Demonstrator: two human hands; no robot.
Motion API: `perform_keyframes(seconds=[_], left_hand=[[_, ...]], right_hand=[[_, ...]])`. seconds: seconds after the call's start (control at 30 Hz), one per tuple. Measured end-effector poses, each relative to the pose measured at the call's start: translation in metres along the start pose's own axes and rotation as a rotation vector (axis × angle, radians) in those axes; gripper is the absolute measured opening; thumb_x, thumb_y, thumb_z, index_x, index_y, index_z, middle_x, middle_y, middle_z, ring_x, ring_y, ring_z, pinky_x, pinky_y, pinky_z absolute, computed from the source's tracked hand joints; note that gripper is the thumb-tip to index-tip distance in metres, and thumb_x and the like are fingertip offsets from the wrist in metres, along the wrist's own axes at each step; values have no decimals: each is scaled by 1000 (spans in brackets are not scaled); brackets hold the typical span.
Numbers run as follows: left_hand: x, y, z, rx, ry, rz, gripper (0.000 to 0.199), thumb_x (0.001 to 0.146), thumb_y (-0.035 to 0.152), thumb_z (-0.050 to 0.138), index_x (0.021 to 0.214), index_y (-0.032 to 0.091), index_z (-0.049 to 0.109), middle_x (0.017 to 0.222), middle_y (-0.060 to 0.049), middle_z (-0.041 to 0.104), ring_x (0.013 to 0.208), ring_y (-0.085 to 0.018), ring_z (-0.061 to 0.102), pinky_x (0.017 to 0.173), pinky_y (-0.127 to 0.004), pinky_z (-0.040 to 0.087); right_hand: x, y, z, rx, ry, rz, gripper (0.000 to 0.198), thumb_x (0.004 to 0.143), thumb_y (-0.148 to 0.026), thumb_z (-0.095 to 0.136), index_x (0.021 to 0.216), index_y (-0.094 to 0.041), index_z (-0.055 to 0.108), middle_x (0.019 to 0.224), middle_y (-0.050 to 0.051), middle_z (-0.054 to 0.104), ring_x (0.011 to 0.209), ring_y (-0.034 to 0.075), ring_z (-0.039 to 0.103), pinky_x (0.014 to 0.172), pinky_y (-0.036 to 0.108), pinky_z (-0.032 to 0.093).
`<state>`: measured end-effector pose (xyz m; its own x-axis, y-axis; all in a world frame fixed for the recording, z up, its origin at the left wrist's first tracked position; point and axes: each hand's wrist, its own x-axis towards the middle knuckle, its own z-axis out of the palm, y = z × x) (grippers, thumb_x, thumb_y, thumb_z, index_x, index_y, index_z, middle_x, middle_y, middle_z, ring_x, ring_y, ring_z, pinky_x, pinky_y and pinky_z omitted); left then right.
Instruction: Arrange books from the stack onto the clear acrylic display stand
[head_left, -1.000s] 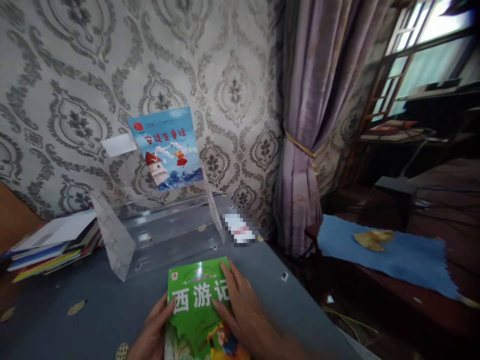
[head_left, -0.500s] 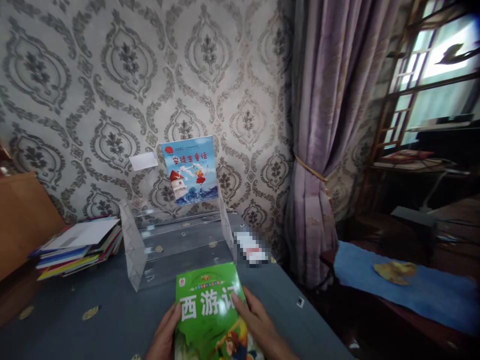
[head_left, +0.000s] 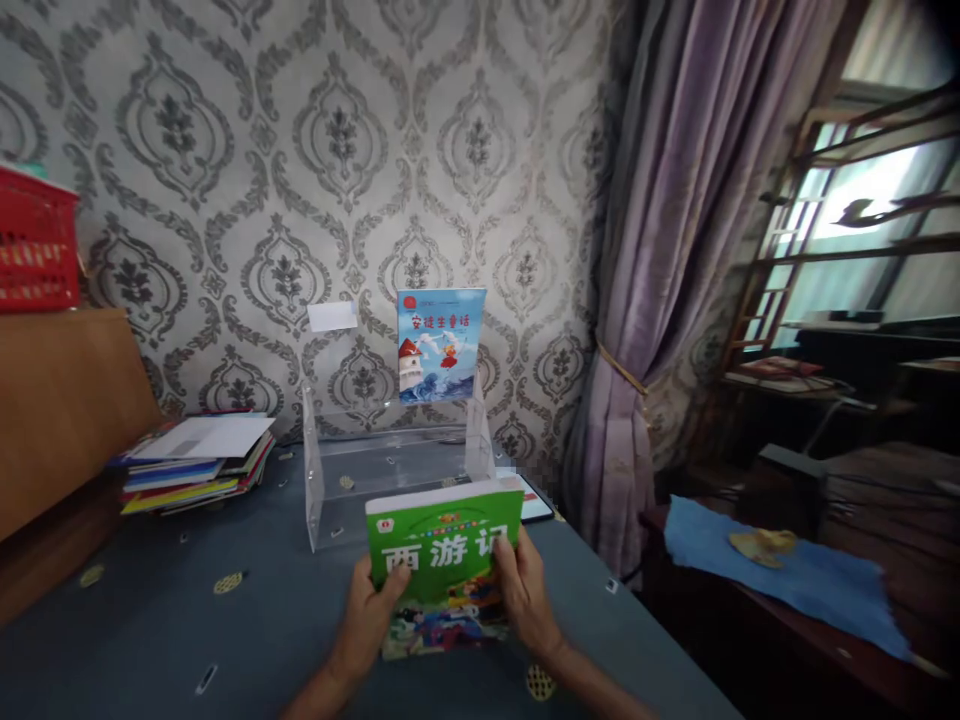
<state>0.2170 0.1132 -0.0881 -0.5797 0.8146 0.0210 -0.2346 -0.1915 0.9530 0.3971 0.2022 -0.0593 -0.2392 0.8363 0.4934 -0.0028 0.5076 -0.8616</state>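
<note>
Between my two hands I hold a green book (head_left: 450, 590) with large white characters and a colourful picture on its cover. My left hand (head_left: 371, 610) grips its left edge, thumb on the cover. On the right edge, my right hand (head_left: 529, 595) grips with its thumb on the front. The fingers behind the book are hidden. Just beyond it stands a clear acrylic stand (head_left: 313, 490) with stepped tiers. A blue picture book (head_left: 441, 350) rests upright at the stand's back right, and a blank white label (head_left: 332, 316) sits at its upper left.
A stack of books and papers (head_left: 202, 460) lies left of the stand, near a wooden cabinet (head_left: 75, 400) bearing a red basket (head_left: 41, 240). A partly blurred phone-like device (head_left: 534, 505) lies right of the stand. Purple curtains (head_left: 637, 350) hang beyond the table's right edge.
The green book has come up and tipped more upright, its top edge now showing, with both hands still on it. The view has shifted left, bringing the red basket into sight.
</note>
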Motion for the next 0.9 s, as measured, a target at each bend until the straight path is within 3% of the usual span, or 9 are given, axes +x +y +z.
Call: perform_keyframes(seconds=[0.13, 0.23, 0.33, 0.43, 0.53, 0.67, 0.73, 0.9], left_hand=[[-13, 5, 6, 74, -81, 48, 54, 54, 58, 85, 84, 14, 73, 84, -9, 76, 85, -29, 70, 77, -33, 56], [-19, 18, 1, 133, -136, 77, 52, 61, 57, 82, 91, 16, 73, 95, -11, 76, 98, -31, 69, 87, -35, 55], [-22, 28, -15, 267, -197, 184, 47, 73, 49, 77, 109, 19, 69, 111, -11, 73, 114, -30, 63, 98, -36, 50], [-24, 34, -29, 448, -239, 275, 44, 81, 45, 70, 118, 21, 66, 108, -10, 74, 104, -28, 66, 93, -35, 51], [-25, 36, -32, 574, -248, 317, 44, 86, 47, 63, 122, 22, 63, 97, -9, 74, 88, -26, 67, 81, -33, 54], [-26, 35, -21, 514, -229, 240, 50, 90, 50, 57, 130, 20, 56, 101, -9, 71, 78, -22, 65, 66, -29, 54], [-25, 38, -11, 512, -196, 231, 50, 90, 51, 55, 129, 20, 55, 93, -6, 69, 72, -20, 63, 65, -29, 54], [-13, 78, 23, 811, -174, 413, 37, 94, 50, 45, 113, 19, 54, 71, 0, 61, 72, -22, 62, 69, -33, 50]], right_hand=[[-13, 7, 4, -4, 5, 112, 62, 87, -78, 38, 108, -26, 63, 76, 4, 64, 79, 26, 64, 78, 43, 59], [-12, 4, 0, -38, -3, 74, 60, 87, -77, 39, 104, -26, 65, 77, 4, 65, 79, 26, 63, 81, 43, 58], [-5, -1, -14, -84, -112, 11, 55, 91, -71, 41, 100, -23, 67, 84, 6, 68, 78, 24, 63, 79, 38, 56], [3, -9, -32, -159, -271, -37, 45, 92, -61, 49, 99, -21, 69, 87, 6, 70, 80, 24, 63, 76, 35, 54], [9, -20, -46, -170, -390, 1, 37, 91, -54, 55, 100, -21, 70, 88, 5, 70, 76, 22, 63, 68, 32, 53], [14, -25, -49, 27, -501, 71, 38, 91, -53, 54, 106, -21, 67, 98, 6, 69, 87, 23, 66, 66, 32, 57], [19, -22, -50, 82, -513, 78, 41, 91, -54, 53, 110, -20, 66, 102, 8, 69, 89, 24, 67, 67, 34, 58], [53, -23, -58, 31, -433, -71, 40, 94, -50, 49, 117, -20, 61, 105, 8, 68, 100, 25, 65, 77, 36, 58]])
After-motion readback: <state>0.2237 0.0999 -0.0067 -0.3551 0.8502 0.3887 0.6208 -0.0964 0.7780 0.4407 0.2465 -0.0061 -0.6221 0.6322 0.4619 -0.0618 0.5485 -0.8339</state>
